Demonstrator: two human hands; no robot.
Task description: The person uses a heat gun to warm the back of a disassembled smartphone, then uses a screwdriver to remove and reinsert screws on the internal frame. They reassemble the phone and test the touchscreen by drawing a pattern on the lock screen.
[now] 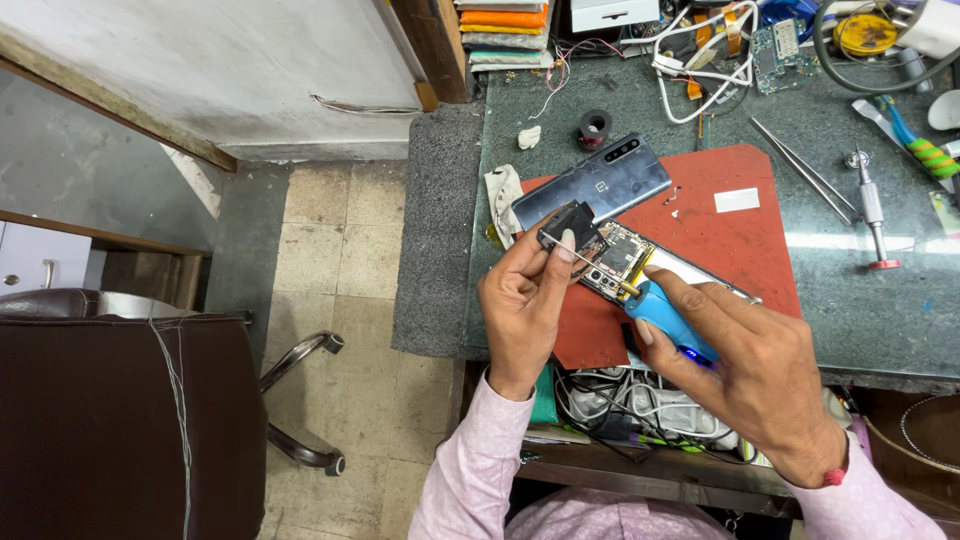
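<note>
Gripping a smooth blue electric screwdriver (pixel 668 315), the right hand (pixel 745 365) curled shut; the left hand (pixel 525 300) pinched a thin tweezers (pixel 570 250) over the opened phone (pixel 625 262), at twelve o'clock on the red mat (pixel 730 245).

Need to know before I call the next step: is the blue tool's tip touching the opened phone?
Touching. The head view shows the blue tool, gripped in the right hand, with its tip set on the opened phone.
</note>
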